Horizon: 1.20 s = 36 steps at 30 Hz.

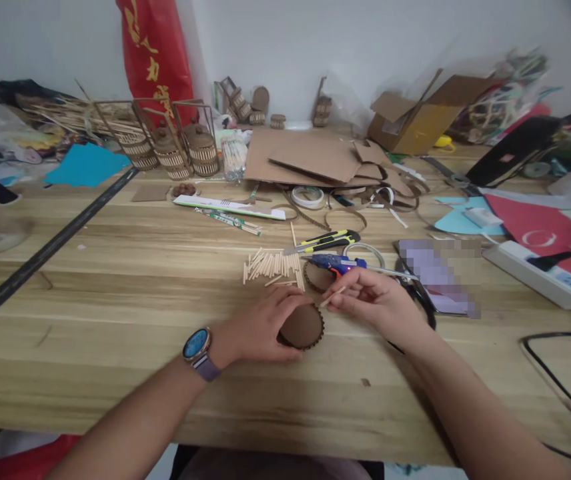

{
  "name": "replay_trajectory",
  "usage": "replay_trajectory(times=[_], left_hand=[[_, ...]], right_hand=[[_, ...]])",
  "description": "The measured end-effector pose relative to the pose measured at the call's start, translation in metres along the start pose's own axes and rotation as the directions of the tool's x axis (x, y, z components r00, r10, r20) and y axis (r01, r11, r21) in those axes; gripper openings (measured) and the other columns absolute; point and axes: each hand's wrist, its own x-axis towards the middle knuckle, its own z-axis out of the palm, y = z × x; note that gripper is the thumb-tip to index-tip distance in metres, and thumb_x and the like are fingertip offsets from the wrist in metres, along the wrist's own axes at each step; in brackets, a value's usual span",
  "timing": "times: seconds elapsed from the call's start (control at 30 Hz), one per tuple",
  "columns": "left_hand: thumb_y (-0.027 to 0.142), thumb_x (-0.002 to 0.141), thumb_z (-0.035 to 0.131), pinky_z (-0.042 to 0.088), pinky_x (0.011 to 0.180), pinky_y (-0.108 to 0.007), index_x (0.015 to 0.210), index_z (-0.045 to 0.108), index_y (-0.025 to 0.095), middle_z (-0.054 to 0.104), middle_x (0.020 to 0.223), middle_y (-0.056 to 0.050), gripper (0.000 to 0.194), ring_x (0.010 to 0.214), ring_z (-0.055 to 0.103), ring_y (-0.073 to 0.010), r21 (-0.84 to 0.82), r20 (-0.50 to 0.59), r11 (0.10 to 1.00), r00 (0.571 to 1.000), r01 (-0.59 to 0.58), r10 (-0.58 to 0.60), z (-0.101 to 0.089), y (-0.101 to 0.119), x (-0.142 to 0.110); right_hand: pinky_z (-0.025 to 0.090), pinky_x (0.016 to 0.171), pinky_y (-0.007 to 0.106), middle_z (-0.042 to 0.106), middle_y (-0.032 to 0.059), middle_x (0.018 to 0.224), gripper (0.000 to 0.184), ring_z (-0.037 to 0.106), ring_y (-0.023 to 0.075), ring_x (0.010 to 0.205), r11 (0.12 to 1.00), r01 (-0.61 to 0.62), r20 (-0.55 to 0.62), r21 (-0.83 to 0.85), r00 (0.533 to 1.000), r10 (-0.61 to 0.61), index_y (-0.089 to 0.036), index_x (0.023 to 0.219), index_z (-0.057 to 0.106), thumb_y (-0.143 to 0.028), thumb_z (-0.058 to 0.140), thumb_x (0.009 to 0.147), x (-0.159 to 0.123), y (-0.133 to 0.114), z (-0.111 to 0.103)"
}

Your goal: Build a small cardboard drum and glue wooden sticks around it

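Note:
My left hand (270,325) is curled around the left side of a round brown cardboard piece (302,327) with a ridged rim, lying on the table. Between the thumb and fingers of my right hand (370,300) is a short wooden stick (333,297), its lower end close to the rim's upper right. Beyond my hands lies a pile of short wooden sticks (273,264). A blue glue gun (333,261) rests just past my right hand, partly over a second round ridged piece (317,277).
Behind the glue gun lie a yellow-and-black utility knife (330,240) and a tape roll (364,253). Cardboard sheets (305,157) and small lidded baskets (203,150) stand farther back. A phone (435,277) and a white power strip (540,273) with cables are at right.

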Motion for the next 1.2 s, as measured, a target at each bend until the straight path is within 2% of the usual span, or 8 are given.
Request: replay_trajectory(times=[0.17,0.3,0.4,0.53,0.7,0.87,1.03,1.2], left_hand=[[0.036,0.065,0.083,0.038,0.11,-0.055,0.135,0.046,0.026,0.056,0.135,-0.012,0.08,0.13,0.048,-0.0349,0.005,0.008,0.999,0.999,-0.037,0.037,-0.003,-0.002,0.003],[0.035,0.066,0.082,0.04,0.108,-0.054,0.135,0.047,0.023,0.057,0.134,-0.014,0.078,0.129,0.05,-0.0355,0.01,-0.001,1.0,1.0,-0.007,0.007,-0.007,-0.001,0.002],[0.041,0.07,0.08,0.041,0.107,-0.052,0.135,0.046,0.025,0.056,0.136,-0.013,0.076,0.129,0.051,-0.0344,-0.036,-0.007,0.999,1.0,-0.011,0.011,-0.01,0.005,0.001],[0.048,0.072,0.078,0.046,0.103,-0.045,0.136,0.044,0.023,0.057,0.135,-0.014,0.077,0.123,0.056,-0.0314,-0.111,0.053,0.991,0.996,-0.069,0.076,-0.008,0.017,0.002],[0.047,0.069,0.081,0.042,0.106,-0.049,0.134,0.045,0.02,0.057,0.133,-0.016,0.079,0.124,0.054,-0.0339,0.003,0.015,1.0,1.0,-0.02,0.02,0.001,0.013,0.008],[0.04,0.073,0.078,0.038,0.11,-0.051,0.136,0.043,0.02,0.052,0.14,-0.016,0.075,0.131,0.047,-0.033,0.077,-0.057,0.988,0.99,0.131,-0.127,0.0,-0.001,0.008],[0.035,0.074,0.077,0.035,0.113,-0.051,0.138,0.04,0.021,0.047,0.146,-0.016,0.075,0.136,0.043,-0.032,0.103,-0.065,0.987,0.991,0.125,-0.119,0.0,-0.006,0.007],[0.04,0.069,0.082,0.031,0.115,-0.052,0.141,0.038,0.018,0.042,0.149,-0.018,0.087,0.139,0.038,-0.0325,0.105,-0.03,0.988,0.993,0.115,-0.113,0.002,-0.008,0.007]], right_hand=[[0.055,0.065,0.028,0.075,0.0028,0.072,0.025,0.069,0.0153,0.067,0.999,-0.042,0.156,-0.002,0.987,0.041,-0.019,0.075,0.066,-0.039,0.079,0.071,-0.004,0.002,0.005],[0.053,0.064,0.026,0.073,0.0021,0.071,0.02,0.067,0.0144,0.067,0.995,0.007,0.189,-0.102,0.982,0.013,-0.019,0.074,0.068,-0.036,0.079,0.071,-0.007,0.002,0.006],[0.053,0.063,0.025,0.073,0.0027,0.072,0.019,0.067,0.0142,0.067,0.997,0.044,0.139,-0.061,0.99,-0.035,-0.02,0.073,0.067,-0.035,0.078,0.072,-0.006,0.001,0.003],[0.052,0.058,0.023,0.073,0.0017,0.072,0.022,0.065,0.012,0.061,0.994,0.085,0.0,0.07,0.996,-0.085,-0.021,0.069,0.065,-0.034,0.082,0.07,-0.005,-0.001,-0.004],[0.052,0.057,0.023,0.072,0.001,0.072,0.023,0.064,0.0112,0.058,0.987,0.107,-0.045,0.123,0.994,-0.102,-0.021,0.07,0.064,-0.035,0.082,0.071,-0.005,-0.003,-0.008],[0.051,0.061,0.025,0.072,0.0021,0.074,0.022,0.065,0.014,0.065,0.987,0.157,0.058,-0.031,0.986,-0.155,-0.021,0.072,0.063,-0.036,0.078,0.074,-0.005,0.001,-0.003],[0.05,0.067,0.028,0.071,0.0031,0.078,0.018,0.064,0.0161,0.072,0.934,0.179,0.227,-0.308,0.968,-0.11,-0.02,0.077,0.062,-0.037,0.067,0.083,-0.006,0.011,0.005],[0.047,0.064,0.027,0.069,0.0019,0.077,0.014,0.063,0.0158,0.07,0.833,0.226,0.291,-0.505,0.953,-0.082,-0.021,0.082,0.062,-0.033,0.061,0.087,-0.006,0.017,0.008]])
